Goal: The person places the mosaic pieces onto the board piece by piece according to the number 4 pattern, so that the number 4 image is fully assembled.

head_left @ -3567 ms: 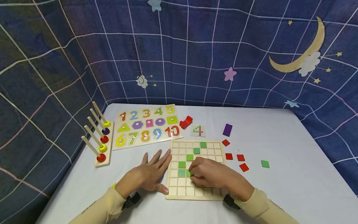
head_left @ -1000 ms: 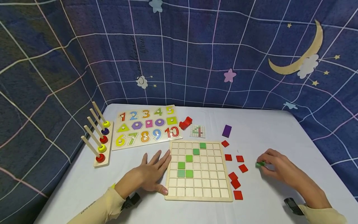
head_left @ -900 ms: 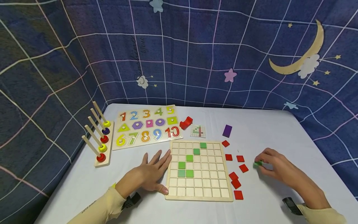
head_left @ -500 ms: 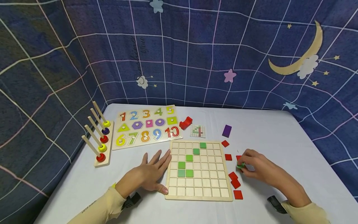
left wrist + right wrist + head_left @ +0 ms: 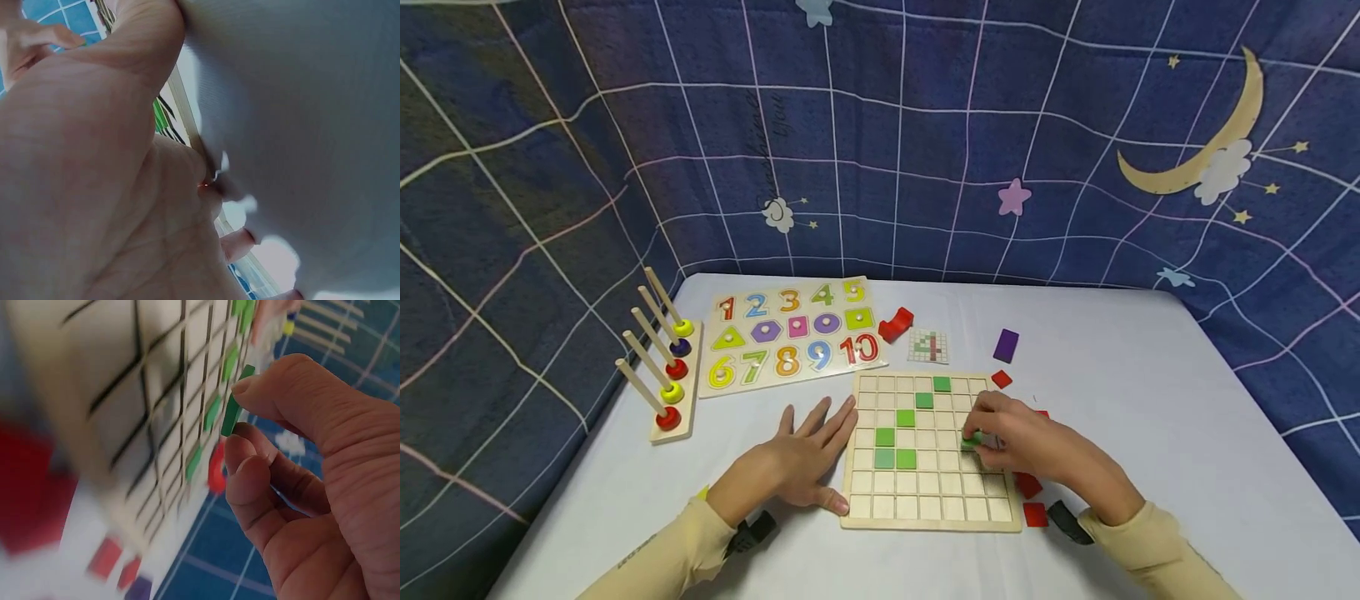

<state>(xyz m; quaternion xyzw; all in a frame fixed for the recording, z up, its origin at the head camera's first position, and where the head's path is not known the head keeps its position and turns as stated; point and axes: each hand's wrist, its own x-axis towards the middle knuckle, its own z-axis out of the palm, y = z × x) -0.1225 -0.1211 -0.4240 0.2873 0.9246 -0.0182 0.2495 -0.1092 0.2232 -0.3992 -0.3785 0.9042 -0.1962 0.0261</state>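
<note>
Looks like a play corner, hung with moon-and-star cloth [image 5: 940, 142] and holding a number puzzle [image 5: 781, 338] beyond the left fingers [image 5: 815, 418].

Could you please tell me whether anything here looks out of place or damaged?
Nothing looks damaged or spilled. The red tiles lie loose at mixed angles right of the grid board, untidy compared with the green tiles set in its squares.

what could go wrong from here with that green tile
The green tile is pinched in the fingers of the right hand above the board; it might slip and land crooked.
Loose red tiles lie beside the board, some partly hidden by that hand and arm, which could brush them aside.
The left hand rests against the board's edge; a push might slide it.
</note>
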